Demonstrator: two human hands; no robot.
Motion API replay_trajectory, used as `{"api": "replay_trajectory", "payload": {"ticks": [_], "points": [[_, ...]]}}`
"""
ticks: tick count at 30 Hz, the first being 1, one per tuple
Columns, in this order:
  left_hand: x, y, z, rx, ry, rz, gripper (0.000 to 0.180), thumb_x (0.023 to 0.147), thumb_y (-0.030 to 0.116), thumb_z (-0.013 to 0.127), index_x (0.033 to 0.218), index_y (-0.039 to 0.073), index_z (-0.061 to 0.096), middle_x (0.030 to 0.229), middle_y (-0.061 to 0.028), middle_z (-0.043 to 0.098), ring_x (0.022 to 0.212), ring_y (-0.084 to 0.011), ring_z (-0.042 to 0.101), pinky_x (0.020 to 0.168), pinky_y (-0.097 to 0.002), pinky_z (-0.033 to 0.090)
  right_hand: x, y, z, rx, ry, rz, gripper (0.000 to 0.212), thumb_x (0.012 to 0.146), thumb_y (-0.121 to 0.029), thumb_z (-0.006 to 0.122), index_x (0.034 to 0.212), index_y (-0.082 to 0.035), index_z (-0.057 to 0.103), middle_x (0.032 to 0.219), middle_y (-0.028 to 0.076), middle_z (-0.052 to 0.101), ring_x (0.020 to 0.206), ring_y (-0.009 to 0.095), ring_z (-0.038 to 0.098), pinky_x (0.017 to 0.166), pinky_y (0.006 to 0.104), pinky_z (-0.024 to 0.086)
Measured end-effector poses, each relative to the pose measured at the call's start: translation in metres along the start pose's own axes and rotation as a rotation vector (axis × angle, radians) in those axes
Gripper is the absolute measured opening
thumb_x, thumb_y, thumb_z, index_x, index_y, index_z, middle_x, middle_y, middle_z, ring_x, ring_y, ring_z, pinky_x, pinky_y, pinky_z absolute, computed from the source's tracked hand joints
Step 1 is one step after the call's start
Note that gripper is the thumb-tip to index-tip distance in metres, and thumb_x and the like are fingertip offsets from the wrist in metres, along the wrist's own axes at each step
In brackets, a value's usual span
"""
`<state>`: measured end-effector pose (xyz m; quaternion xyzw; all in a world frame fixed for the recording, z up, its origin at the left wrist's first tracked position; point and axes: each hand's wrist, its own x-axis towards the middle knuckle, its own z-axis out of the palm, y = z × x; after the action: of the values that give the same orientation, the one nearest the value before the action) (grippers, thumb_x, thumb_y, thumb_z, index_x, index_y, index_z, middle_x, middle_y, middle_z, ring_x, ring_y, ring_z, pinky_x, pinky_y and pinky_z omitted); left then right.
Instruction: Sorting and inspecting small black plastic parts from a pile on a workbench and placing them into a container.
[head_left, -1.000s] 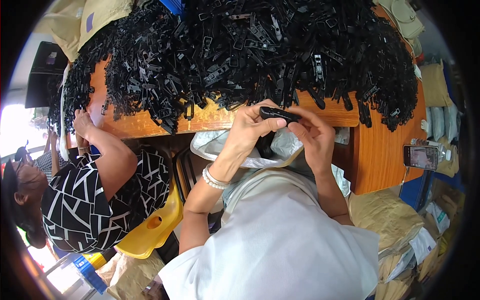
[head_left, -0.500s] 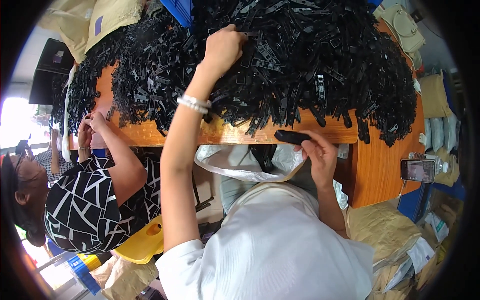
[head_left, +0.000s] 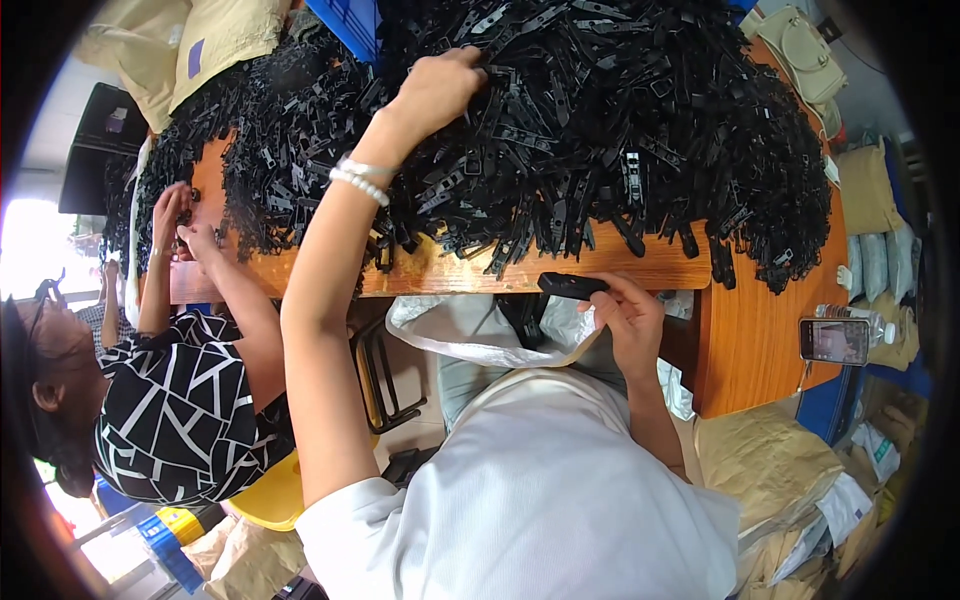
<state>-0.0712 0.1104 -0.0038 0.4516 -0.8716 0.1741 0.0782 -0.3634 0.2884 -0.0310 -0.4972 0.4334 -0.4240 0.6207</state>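
Observation:
Over the big heap of black plastic parts (head_left: 560, 110) my left hand (head_left: 435, 90) reaches out, a white bracelet on its wrist. Its visible fingers are apart, their tips down among the parts. I see nothing gripped there. At the table's front edge, my right hand (head_left: 630, 318) pinches one long black plastic piece (head_left: 570, 287) between thumb and fingers. The piece lies roughly level and points left. Under it, a white bag (head_left: 465, 350) with its mouth spread sits over my lap, and some dark parts show inside.
A co-worker in a black-and-white patterned top (head_left: 175, 410) handles parts at the left of the wooden table (head_left: 640, 268). A blue crate (head_left: 345, 25) stands at the back. To the right are a phone (head_left: 838, 340), a pale handbag (head_left: 800, 55) and brown paper sacks (head_left: 765, 450).
My left hand has shifted slightly left over the heap, and its forearm has swung left. My right hand has moved a little left and down with the black piece. The co-worker's hands have come apart.

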Motion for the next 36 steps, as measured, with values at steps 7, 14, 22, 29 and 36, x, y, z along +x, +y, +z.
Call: {"api": "replay_trajectory", "payload": {"ticks": [7, 14, 22, 29, 36], "points": [[-0.034, 0.042, -0.019, -0.965, 0.447, -0.728, 0.016, 0.07, 0.009, 0.069, 0.078, -0.002, 0.059, 0.078, -0.0052, 0.058, 0.06, -0.0107, 0.054, 0.057, -0.0221, 0.044, 0.011, 0.004, 0.01, -0.001, -0.031, 0.053, 0.021, 0.081, -0.002, 0.053, 0.1, 0.006, 0.058, 0.07, 0.01, 0.062, 0.054, 0.007, 0.047, 0.052, 0.0181, 0.038], [-0.056, 0.117, -0.067, -1.872, 0.405, -0.916, 0.027, 0.072, 0.0, 0.065, 0.095, -0.002, 0.053, 0.073, -0.0044, 0.059, 0.054, -0.0092, 0.054, 0.045, -0.0189, 0.041, 0.018, -0.015, 0.017, 0.084, -0.122, -0.093, 0.022, 0.079, -0.001, 0.057, 0.1, 0.006, 0.058, 0.086, 0.012, 0.059, 0.057, 0.01, 0.051, 0.054, 0.0199, 0.041], [-0.087, 0.176, -0.069, -2.042, 0.032, -0.852, 0.016, 0.078, 0.014, 0.065, 0.08, -0.001, 0.06, 0.073, -0.0007, 0.06, 0.065, -0.0047, 0.052, 0.06, -0.0183, 0.041, 0.017, -0.027, 0.017, -0.243, -0.356, -0.336, 0.019, 0.073, -0.002, 0.063, 0.092, 0.004, 0.062, 0.084, 0.01, 0.057, 0.071, 0.015, 0.056, 0.061, 0.0223, 0.043], [-0.095, 0.18, -0.09, -1.743, -0.191, -0.901, 0.045, 0.079, 0.018, 0.065, 0.115, -0.005, 0.051, 0.078, -0.0065, 0.06, 0.056, -0.0053, 0.051, 0.048, -0.0179, 0.041, 0.01, -0.022, 0.012, -0.359, -0.209, -0.356, 0.021, 0.071, 0.0, 0.064, 0.092, 0.004, 0.061, 0.082, 0.009, 0.059, 0.067, 0.013, 0.054, 0.057, 0.0216, 0.041], [-0.1, 0.195, -0.105, -1.201, -0.038, -0.658, 0.044, 0.076, 0.014, 0.063, 0.115, -0.002, 0.048, 0.105, -0.0192, 0.057, 0.095, -0.0341, 0.056, 0.082, -0.0355, 0.043, 0.004, -0.017, 0.021, -0.464, -0.139, -0.465, 0.023, 0.069, 0.002, 0.063, 0.093, 0.003, 0.061, 0.08, 0.009, 0.059, 0.063, 0.014, 0.053, 0.055, 0.0219, 0.041]]}}
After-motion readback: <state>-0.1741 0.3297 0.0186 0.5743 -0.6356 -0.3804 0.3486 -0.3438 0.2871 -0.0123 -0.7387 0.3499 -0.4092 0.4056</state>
